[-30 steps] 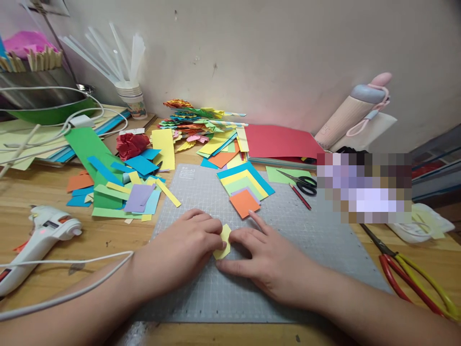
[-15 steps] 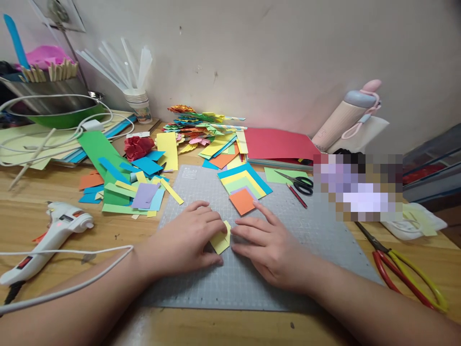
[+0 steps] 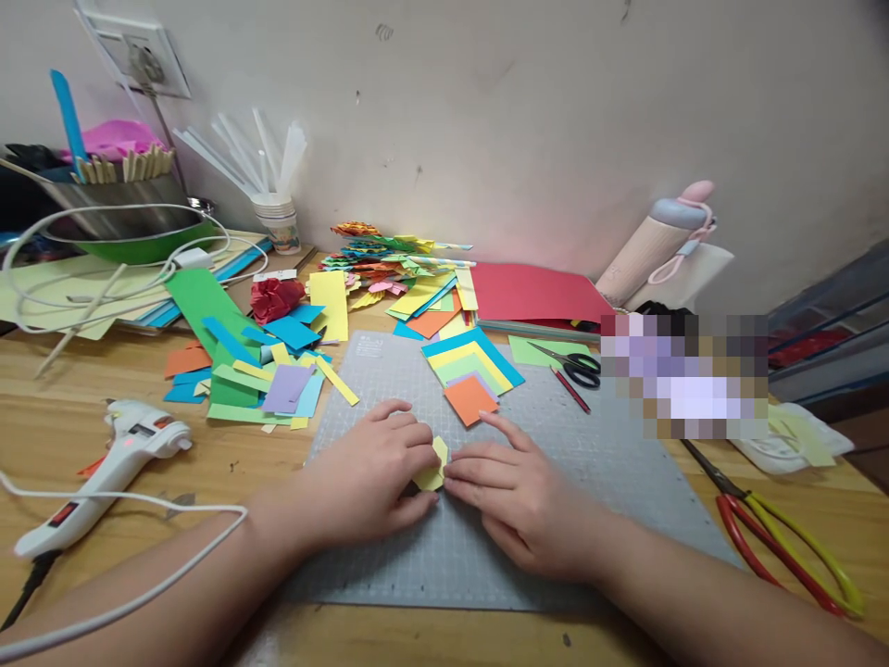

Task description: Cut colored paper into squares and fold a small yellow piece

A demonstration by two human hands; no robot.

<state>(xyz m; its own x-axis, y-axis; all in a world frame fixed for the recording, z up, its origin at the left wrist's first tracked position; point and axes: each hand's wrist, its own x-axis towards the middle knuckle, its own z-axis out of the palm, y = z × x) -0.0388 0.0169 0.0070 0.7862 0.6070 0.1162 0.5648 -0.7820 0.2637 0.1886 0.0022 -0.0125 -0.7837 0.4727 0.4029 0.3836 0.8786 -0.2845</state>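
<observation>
A small folded piece of pale yellow paper (image 3: 437, 461) lies on the grey cutting mat (image 3: 389, 565). My left hand (image 3: 379, 468) is over its left part, fingers curled above and thumb at the lower edge, so much of the paper is hidden. From the right, my right hand (image 3: 514, 496) has its fingers stretched out, with middle fingertips touching the paper's right edge. Its index finger points up beside an orange paper square (image 3: 470, 400). That square tops a fanned stack with purple, green, yellow and blue sheets (image 3: 514, 375).
Paper scraps (image 3: 284, 389) cover the mat's left edge. A glue gun (image 3: 104, 472) with its white cord (image 3: 173, 565) lies left. Black scissors (image 3: 580, 369), a red pencil (image 3: 570, 389) and large red-yellow-handled shears (image 3: 784, 547) are right. Behind are a red sheet (image 3: 534, 292) and paper flowers (image 3: 381, 245).
The camera view has shifted slightly, so the scene sits lower. Both hands have drawn closer together over the yellow paper, and less of it shows.
</observation>
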